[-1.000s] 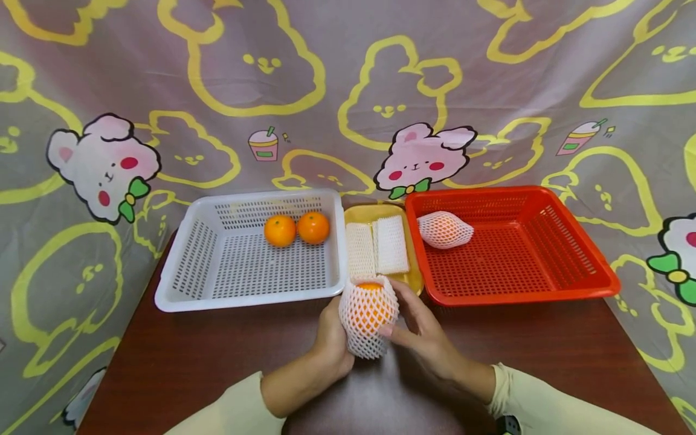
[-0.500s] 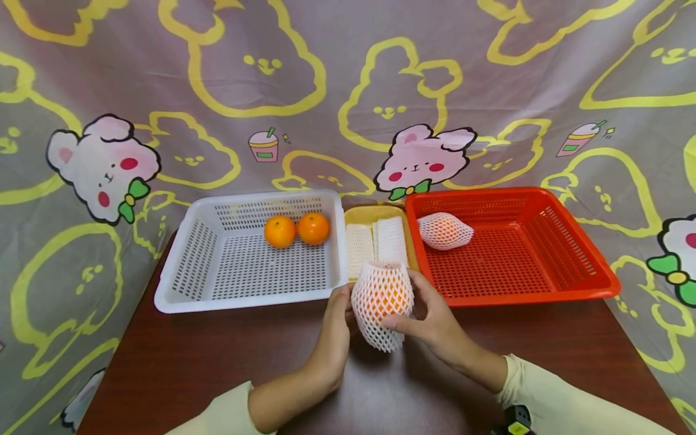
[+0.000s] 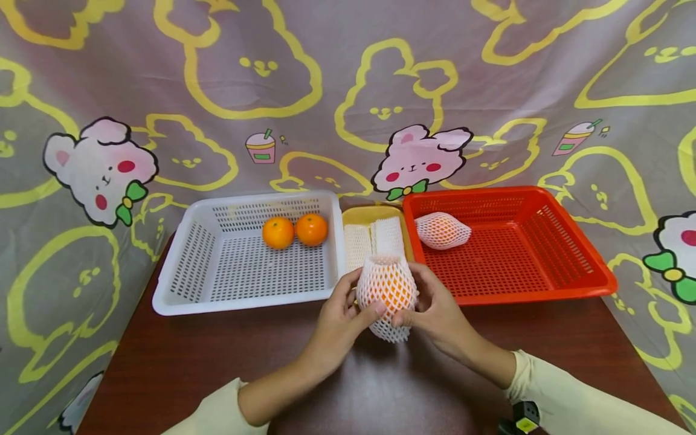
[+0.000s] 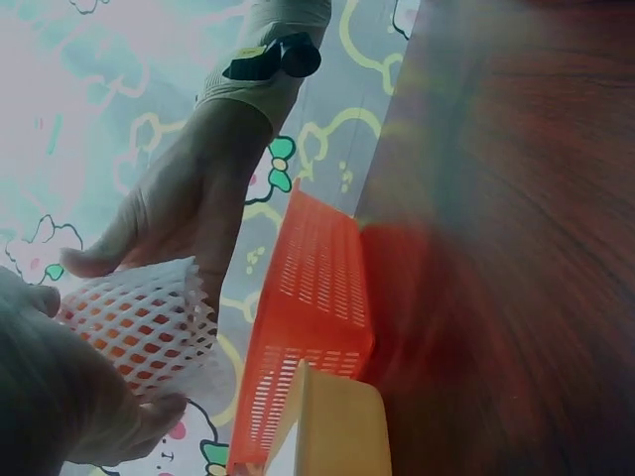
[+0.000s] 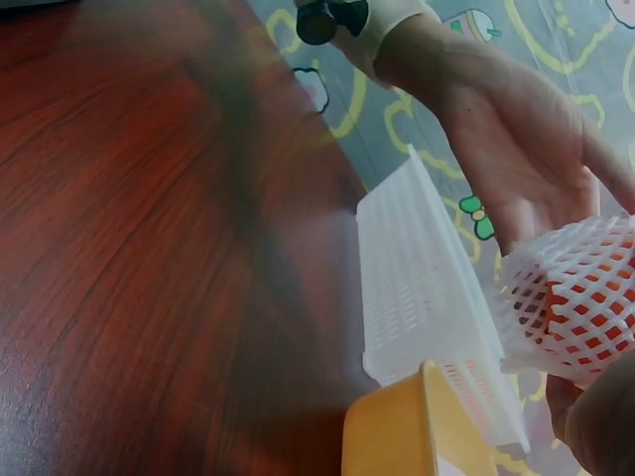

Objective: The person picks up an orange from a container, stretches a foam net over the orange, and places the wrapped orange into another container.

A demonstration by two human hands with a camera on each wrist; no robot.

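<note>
While the left hand (image 3: 338,323) and right hand (image 3: 443,311) gripped it from opposite sides, the netted orange (image 3: 388,284) hung over the worktop (image 3: 217,374), right between them, long axis roughly upright, open end up. Both were equally close tbh, the right nearer the red basket (image 3: 522,297).

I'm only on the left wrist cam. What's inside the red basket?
Observer: The head view shows one netted fruit in the red basket, at the end nearest the yellow tray.
Operator: Anything outside my frame?
Observer: Two bare oranges, side by side in a white basket.
Operator: And inside the tray?
Observer: Pale nets, partly hidden behind the held fruit in the head view.
</note>
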